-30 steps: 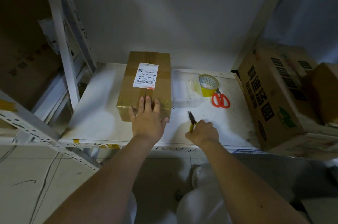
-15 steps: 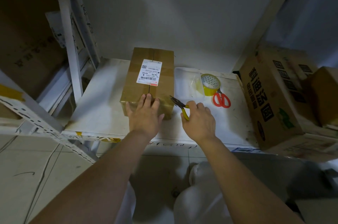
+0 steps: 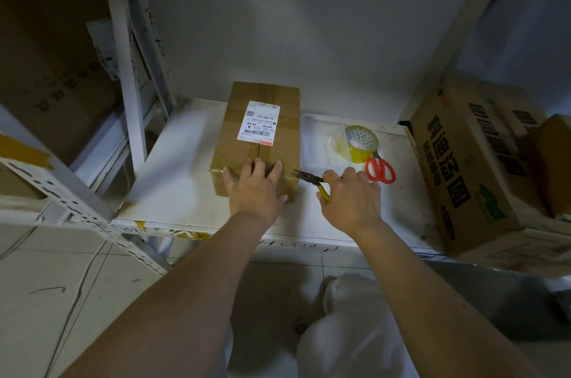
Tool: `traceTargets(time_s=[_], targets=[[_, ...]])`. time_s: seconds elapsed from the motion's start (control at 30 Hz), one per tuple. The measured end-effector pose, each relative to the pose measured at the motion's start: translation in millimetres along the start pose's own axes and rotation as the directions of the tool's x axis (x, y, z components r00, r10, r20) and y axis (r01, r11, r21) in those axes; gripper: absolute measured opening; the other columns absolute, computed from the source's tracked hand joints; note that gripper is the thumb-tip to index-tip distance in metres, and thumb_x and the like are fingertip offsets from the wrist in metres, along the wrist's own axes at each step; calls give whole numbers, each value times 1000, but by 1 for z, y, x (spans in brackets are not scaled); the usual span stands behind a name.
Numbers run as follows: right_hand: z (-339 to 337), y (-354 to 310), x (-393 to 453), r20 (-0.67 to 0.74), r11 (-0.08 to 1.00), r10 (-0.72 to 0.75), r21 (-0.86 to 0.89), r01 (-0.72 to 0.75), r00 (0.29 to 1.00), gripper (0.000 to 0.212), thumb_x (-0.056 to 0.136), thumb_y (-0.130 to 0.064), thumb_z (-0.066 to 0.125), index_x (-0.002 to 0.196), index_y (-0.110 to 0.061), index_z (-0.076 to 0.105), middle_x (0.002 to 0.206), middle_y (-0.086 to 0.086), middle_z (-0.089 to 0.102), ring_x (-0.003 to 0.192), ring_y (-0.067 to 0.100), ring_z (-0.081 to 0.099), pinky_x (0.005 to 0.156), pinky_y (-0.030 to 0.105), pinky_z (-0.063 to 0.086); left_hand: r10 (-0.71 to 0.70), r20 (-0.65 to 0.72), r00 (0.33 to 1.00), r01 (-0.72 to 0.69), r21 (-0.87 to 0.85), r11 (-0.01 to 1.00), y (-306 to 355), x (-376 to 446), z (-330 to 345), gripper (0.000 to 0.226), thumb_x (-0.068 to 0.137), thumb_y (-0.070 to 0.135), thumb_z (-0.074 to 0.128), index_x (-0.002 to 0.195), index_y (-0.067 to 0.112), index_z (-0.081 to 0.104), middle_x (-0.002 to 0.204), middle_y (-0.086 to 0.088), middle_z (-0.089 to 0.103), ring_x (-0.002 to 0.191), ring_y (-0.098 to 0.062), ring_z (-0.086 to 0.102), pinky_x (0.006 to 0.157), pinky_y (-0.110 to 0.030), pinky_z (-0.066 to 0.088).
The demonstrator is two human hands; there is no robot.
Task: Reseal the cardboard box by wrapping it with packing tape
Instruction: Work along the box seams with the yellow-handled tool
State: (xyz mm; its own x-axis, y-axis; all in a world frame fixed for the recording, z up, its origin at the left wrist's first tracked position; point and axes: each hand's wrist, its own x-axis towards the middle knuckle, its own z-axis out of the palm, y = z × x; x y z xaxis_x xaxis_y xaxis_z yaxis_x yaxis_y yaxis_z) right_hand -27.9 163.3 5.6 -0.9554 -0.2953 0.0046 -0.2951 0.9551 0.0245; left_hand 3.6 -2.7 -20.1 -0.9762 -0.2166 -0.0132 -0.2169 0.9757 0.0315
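The cardboard box (image 3: 259, 136) sits on the white bench (image 3: 185, 186). The left hand (image 3: 255, 189) presses flat on its near end, fingers straight. The right hand (image 3: 350, 197) grips yellow-handled pliers (image 3: 312, 181) whose tip is at the box's near right corner.

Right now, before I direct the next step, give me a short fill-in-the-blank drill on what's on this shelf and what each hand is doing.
1. The left hand lies flat on the near end of the cardboard box, whose top carries a white shipping ____.
2. The right hand holds pliers with ____ handles, tip at the box's near right corner.
3. The tape roll sits beside scissors whose handles are ____.

Missing words: label; yellow; red
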Motion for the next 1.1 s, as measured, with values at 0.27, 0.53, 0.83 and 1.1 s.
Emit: traceTargets(time_s=[0.27, 0.53, 0.83, 1.1], targets=[[-3, -9, 6, 104, 994, 63, -95, -53, 993, 37, 98, -45, 39, 130, -26, 44, 114, 8, 54, 110, 27, 51, 86, 42, 39, 6, 41, 999, -2, -81, 997, 1, 2, 1, 69, 92, 52, 48, 150, 35, 14, 159, -5, 12, 149, -29, 1, 116, -59, 4], [2, -22, 3, 125, 990, 126, -83, -116, 984, 29, 95, -34, 44, 122, -24, 46, 90, 5, 48, 89, 24, 57, 75, 37, 35, 17, 65, 998, -14, -49, 999, 0, 3, -1, 72, 92, 49, 49, 151, 35, 10, 161, -4, 7, 149, -29, 1, 116, -60, 6], [17, -29, -7, 129, 978, 172, 93, -185, 977, 31, 99, -40, 36, 122, -21, 43, 98, 4, 59, 84, 21, 57, 69, 31, 38, 24, 82, 996, -24, -9, 1000, 0, 3, 1, 78, 91, 47, 54, 151, 34, 6, 161, -5, 4, 149, -30, -1, 116, -61, 7], [28, -35, -8, 199, 940, 194, 242, -240, 960, 37, 100, -46, 31, 122, -20, 45, 101, 2, 64, 90, 24, 63, 67, 29, 41, 23, 97, 995, -24, 8, 1000, 1, 3, -1, 78, 91, 47, 53, 151, 34, 5, 161, -5, 4, 149, -30, -1, 116, -61, 6]])
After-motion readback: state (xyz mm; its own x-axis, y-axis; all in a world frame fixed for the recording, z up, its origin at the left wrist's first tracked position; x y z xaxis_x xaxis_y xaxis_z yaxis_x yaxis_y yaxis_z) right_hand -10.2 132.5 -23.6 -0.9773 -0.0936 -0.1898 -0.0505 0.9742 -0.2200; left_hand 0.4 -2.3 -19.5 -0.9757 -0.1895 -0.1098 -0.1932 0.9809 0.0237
